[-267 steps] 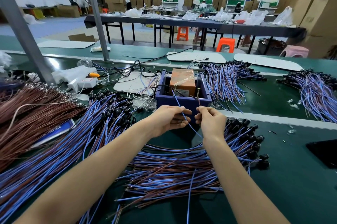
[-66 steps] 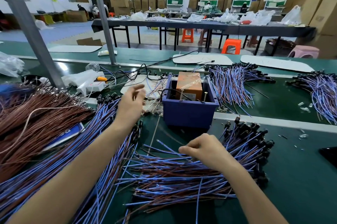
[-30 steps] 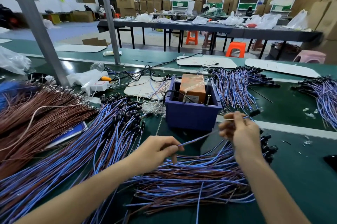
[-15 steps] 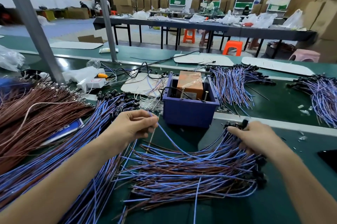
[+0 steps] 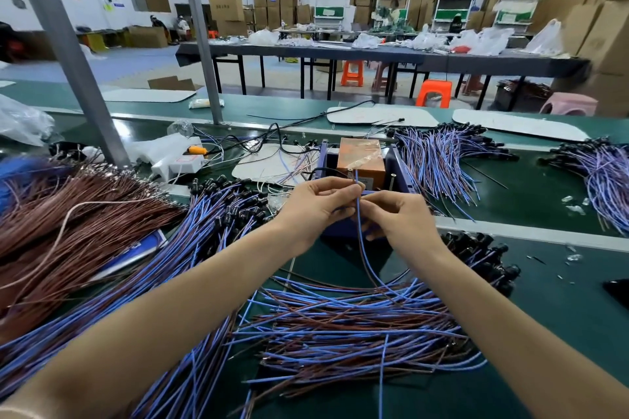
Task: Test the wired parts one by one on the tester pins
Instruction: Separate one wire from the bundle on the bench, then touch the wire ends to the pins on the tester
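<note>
Before the tester box (image 5: 397, 163), left hand (image 5: 313, 209) and right hand (image 5: 400, 219) pinch one wire (image 5: 363, 248) amid wire piles (image 5: 340, 326)

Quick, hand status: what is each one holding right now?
Left hand: pinching the blue wire near its upper end.
Right hand: pinching the same wire, just below the left.

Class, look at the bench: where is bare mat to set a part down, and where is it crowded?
Bare mat lies right of the near wire pile, toward the dark object at the edge, and between the fanned bundle and the far-right bundle. The left, with brown wires, is crowded.
</note>
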Action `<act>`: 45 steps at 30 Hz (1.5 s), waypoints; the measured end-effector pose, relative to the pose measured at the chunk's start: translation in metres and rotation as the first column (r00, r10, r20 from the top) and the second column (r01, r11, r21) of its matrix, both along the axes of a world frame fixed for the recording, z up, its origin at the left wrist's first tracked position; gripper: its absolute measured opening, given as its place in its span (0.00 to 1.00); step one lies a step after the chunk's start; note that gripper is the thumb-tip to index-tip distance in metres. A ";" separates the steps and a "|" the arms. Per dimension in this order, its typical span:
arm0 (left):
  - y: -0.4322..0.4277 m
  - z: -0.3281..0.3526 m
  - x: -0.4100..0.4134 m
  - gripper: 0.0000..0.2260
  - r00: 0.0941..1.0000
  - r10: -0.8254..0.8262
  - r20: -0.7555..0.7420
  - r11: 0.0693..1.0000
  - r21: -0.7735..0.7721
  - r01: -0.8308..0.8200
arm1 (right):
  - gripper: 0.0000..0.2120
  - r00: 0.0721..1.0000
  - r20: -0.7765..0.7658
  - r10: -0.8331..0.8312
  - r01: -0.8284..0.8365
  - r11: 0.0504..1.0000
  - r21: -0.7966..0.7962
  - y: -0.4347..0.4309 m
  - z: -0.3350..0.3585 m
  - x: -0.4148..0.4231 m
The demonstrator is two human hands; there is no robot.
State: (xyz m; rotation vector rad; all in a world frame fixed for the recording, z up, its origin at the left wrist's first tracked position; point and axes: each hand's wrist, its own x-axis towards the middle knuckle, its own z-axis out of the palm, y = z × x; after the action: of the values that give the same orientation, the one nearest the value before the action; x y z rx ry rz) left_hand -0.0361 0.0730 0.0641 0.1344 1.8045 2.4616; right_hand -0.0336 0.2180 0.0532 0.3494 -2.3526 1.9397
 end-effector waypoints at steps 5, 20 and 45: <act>0.003 0.000 -0.008 0.04 0.999 0.042 0.013 0.999 -0.001 -0.042 | 0.06 0.999 0.001 0.049 -0.049 0.996 -0.079 0.003 0.001 -0.001; 0.009 -0.019 -0.024 0.05 0.977 0.047 0.206 0.986 -0.169 -0.012 | 0.08 0.915 0.342 -0.216 0.293 0.937 -0.192 0.014 -0.021 -0.020; 0.006 -0.024 -0.043 0.05 0.970 0.107 0.217 0.984 -0.160 -0.073 | 0.07 0.873 0.389 -0.293 0.445 0.805 -0.392 0.027 -0.033 -0.020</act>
State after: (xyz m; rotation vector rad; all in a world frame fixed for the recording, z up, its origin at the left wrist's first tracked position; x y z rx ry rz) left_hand -0.0795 0.0791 0.0405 -0.2335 1.9239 2.2753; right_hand -0.0535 0.2448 0.0199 -0.4589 -1.7886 2.3766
